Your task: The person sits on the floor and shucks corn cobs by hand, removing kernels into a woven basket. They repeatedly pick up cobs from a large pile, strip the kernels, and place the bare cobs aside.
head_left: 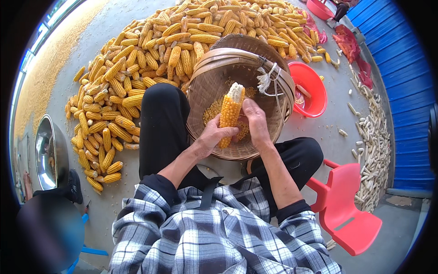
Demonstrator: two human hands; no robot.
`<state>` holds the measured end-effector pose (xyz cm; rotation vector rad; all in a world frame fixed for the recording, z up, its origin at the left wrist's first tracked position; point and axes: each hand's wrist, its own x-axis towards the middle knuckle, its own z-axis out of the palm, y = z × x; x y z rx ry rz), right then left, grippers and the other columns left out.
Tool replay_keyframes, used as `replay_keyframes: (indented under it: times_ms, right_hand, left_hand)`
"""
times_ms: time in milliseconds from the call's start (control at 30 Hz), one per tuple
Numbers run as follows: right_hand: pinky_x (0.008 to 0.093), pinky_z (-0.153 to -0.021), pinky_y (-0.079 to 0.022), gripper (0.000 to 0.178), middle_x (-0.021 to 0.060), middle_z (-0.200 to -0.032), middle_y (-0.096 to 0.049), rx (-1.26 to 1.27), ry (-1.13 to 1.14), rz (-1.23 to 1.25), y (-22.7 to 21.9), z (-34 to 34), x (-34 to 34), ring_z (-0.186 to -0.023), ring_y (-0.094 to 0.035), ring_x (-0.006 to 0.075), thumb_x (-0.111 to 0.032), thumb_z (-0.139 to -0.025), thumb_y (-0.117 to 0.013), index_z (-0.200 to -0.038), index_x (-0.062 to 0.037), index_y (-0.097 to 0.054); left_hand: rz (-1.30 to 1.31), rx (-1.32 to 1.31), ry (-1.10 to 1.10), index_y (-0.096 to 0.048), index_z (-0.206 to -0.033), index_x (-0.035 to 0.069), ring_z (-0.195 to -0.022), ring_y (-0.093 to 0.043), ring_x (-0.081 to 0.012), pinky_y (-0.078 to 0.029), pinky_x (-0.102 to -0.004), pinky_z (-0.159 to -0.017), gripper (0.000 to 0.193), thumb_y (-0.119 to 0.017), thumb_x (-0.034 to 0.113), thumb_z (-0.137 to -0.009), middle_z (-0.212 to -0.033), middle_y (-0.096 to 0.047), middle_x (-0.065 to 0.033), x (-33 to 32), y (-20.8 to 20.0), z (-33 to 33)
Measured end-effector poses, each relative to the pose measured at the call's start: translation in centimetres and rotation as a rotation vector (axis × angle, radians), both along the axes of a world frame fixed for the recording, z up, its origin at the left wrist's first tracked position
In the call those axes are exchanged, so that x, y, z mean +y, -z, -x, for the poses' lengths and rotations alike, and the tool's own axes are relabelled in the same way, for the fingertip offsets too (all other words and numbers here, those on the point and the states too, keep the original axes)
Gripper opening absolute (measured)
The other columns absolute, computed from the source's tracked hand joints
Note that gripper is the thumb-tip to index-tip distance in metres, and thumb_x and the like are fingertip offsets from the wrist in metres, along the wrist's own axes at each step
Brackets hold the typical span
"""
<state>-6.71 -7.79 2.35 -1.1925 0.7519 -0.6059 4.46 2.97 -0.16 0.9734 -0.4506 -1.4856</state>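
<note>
Over the woven basket (199, 98) between my knees, I hold an ear of corn (230, 111) upright with a slight tilt. Its upper tip is bare and pale, while yellow kernels cover the rest. My left hand (212, 137) is closed round the lower part of the ear, thumb across its front. Against the ear's right side, my right hand (256, 124) is closed with the thumb near the bare tip; its other fingers are partly hidden. Loose kernels (212, 111) lie in the basket beneath. White cord (269, 78) is tied on the basket's handle.
A large heap of corn ears (132, 68) spreads beyond the basket. A red basin (312, 86) stands to its right. Bare cobs (372, 150) are piled by the blue wall (406, 91). A red chair (344, 205) is at right, a metal bowl (59, 155) and another person's shoe (75, 186) at left.
</note>
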Motion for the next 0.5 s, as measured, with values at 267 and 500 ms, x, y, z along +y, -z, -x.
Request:
replay_keyframes:
  times_ms: [267, 500]
  right_hand:
    - [0.0162, -0.049, -0.037, 0.064, 0.0001, -0.092, -0.054, 0.04, 0.015, 0.167, -1.4, 0.1, -1.2, -0.065, -0.046, 0.0023, -0.037, -0.087, -0.069, -0.138, -0.0094, -0.042]
    - [0.0173, -0.033, -0.028, 0.023, -0.0046, -0.073, -0.051, 0.042, -0.101, -0.045, -1.5, 0.8, -2.3, -0.044, -0.039, 0.0011, -0.024, -0.085, -0.069, -0.101, -0.0137, -0.056]
  left_hand:
    - [-0.019, -0.126, 0.099, -0.045, -0.115, 0.005, -0.048, -0.05, -0.0085, -0.04, -0.0223, -0.041, 0.04, -0.068, 0.008, -0.082, -0.071, -0.053, -0.0019, 0.5, -1.7, -0.1]
    - [-0.085, 0.088, 0.272, -0.045, -0.104, 0.004, -0.043, -0.05, -0.0097, -0.037, -0.021, -0.033, 0.033, -0.068, 0.011, -0.082, -0.067, -0.054, -0.004, 1.2, -3.0, -1.2]
